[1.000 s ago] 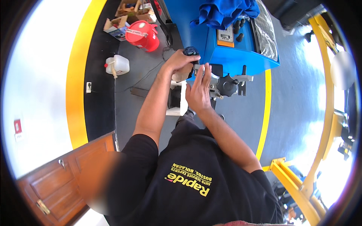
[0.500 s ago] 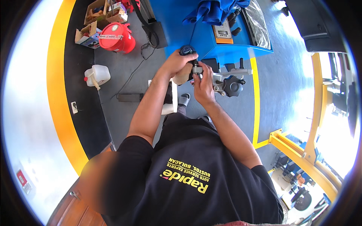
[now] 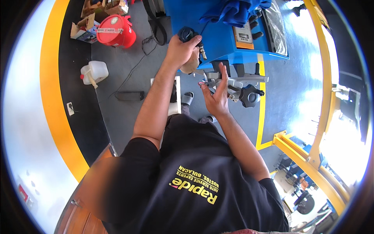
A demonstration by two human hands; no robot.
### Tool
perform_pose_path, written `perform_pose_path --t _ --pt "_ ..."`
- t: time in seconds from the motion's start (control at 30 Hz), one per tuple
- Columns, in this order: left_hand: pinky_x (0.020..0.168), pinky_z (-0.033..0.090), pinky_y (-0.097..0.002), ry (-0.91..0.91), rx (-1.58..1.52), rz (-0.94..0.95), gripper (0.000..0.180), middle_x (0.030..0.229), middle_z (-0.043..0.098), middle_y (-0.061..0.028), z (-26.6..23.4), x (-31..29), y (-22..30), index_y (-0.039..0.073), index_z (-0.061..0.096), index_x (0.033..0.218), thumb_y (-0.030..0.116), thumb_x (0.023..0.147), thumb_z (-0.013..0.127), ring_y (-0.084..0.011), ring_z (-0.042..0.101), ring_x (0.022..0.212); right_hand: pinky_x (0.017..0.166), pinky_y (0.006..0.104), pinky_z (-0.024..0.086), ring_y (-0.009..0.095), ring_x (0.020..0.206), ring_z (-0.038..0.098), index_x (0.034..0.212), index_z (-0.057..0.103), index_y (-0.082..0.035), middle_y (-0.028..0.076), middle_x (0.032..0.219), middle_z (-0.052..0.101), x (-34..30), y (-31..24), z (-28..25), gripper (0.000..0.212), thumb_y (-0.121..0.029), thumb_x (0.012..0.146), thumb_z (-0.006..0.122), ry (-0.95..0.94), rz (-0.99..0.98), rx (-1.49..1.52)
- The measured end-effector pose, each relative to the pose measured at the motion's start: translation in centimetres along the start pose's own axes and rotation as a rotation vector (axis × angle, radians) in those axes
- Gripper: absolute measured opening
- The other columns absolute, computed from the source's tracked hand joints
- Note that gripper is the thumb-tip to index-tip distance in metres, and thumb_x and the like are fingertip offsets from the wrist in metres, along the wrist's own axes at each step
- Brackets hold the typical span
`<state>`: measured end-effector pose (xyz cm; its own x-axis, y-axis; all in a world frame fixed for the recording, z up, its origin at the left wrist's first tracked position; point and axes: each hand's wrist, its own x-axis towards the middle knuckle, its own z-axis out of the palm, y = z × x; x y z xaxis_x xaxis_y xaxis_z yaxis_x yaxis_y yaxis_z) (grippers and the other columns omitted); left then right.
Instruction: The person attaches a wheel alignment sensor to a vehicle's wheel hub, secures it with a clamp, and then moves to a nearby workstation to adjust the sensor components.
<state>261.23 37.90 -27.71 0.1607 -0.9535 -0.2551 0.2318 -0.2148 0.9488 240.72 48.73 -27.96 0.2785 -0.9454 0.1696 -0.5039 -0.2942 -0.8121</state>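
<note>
My left hand (image 3: 182,51) is closed around a dark, round-ended tool (image 3: 187,33); its exact kind is hard to make out. A slim metal fitting (image 3: 202,52) sticks out of it past my thumb. Below the fingers shows a rounded beige piece (image 3: 191,64), partly covered by the hand. My right hand (image 3: 217,97) is apart from the tool, fingers stretched and thumb spread, with nothing seen in its grip. Close beside it is a metal clamp-like frame (image 3: 243,79) with a black lobed knob (image 3: 249,96). Something small and red (image 3: 201,83) shows at the right thumb tip.
Ahead stands a blue cabinet (image 3: 230,54) bearing a blue cloth (image 3: 235,11) and an orange-framed device (image 3: 244,36). On the left floor are a red bucket (image 3: 117,35), a white jug (image 3: 95,73), cardboard boxes (image 3: 83,29) and a cable (image 3: 130,80). Yellow steel beams (image 3: 298,150) rise at right.
My right hand has come away from the tool's metal end and opened, moving down and right. The left hand with the tool has gone slightly up, and the slim fitting now shows bare.
</note>
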Motion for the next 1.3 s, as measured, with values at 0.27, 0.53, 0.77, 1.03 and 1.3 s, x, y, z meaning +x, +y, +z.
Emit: perform_pose_path --t 0.27,0.53,0.77,1.03,1.3 --pt "0.073 0.052 -0.0312 -0.067 -0.036 -0.182 0.017 0.088 0.073 0.0003 1.3 0.5 -4.7 0.003 0.076 0.099 0.019 0.097 0.081 -0.0097 0.063 0.08 0.129 0.0588 0.022 0.056 0.158 0.022 0.163 0.012 0.01 0.04 0.169 0.016 -0.9 -1.0 -0.2 0.096 -0.007 0.091 0.072 -0.054 -0.125 -0.164" --pt "0.074 0.052 -0.0288 -0.147 -0.201 -0.234 0.015 0.091 0.074 0.0007 1.9 1.2 -6.4 0.004 0.075 0.104 0.015 0.097 0.081 -0.0093 0.064 0.081 0.126 0.0615 0.029 0.061 0.155 0.025 0.162 0.019 0.006 0.045 0.166 0.02 -3.1 -0.2 -2.3 0.093 -0.004 0.088 0.074 -0.194 -0.116 -0.176" --pt "0.076 0.053 -0.0274 -0.271 -0.043 -0.14 0.017 0.096 0.075 -0.001 2.1 1.0 -5.0 0.003 0.075 0.108 0.014 0.097 0.081 -0.0086 0.066 0.085 0.127 0.0598 0.028 0.059 0.157 0.025 0.162 0.02 0.006 0.043 0.167 0.02 -2.8 -0.3 -2.7 0.093 -0.004 0.088 0.074 -0.233 -0.073 -0.171" --pt "0.07 0.052 -0.0283 -0.21 -0.095 -0.133 0.015 0.089 0.073 -0.0006 2.0 0.7 -4.0 0.002 0.073 0.102 0.013 0.097 0.081 -0.0084 0.064 0.078 0.128 0.0587 0.026 0.058 0.157 0.025 0.162 0.02 0.007 0.043 0.167 0.019 -2.8 -0.1 -2.9 0.093 -0.005 0.088 0.074 -0.25 -0.077 -0.167" --pt "0.077 0.054 -0.0289 -0.28 0.115 -0.138 0.018 0.094 0.073 -0.001 2.4 0.4 -3.0 0.002 0.073 0.106 0.014 0.096 0.082 -0.0094 0.065 0.084 0.128 0.0578 0.027 0.056 0.158 0.024 0.163 0.018 0.008 0.041 0.168 0.02 -2.8 -0.5 -2.9 0.095 -0.005 0.088 0.073 -0.242 -0.057 -0.176"
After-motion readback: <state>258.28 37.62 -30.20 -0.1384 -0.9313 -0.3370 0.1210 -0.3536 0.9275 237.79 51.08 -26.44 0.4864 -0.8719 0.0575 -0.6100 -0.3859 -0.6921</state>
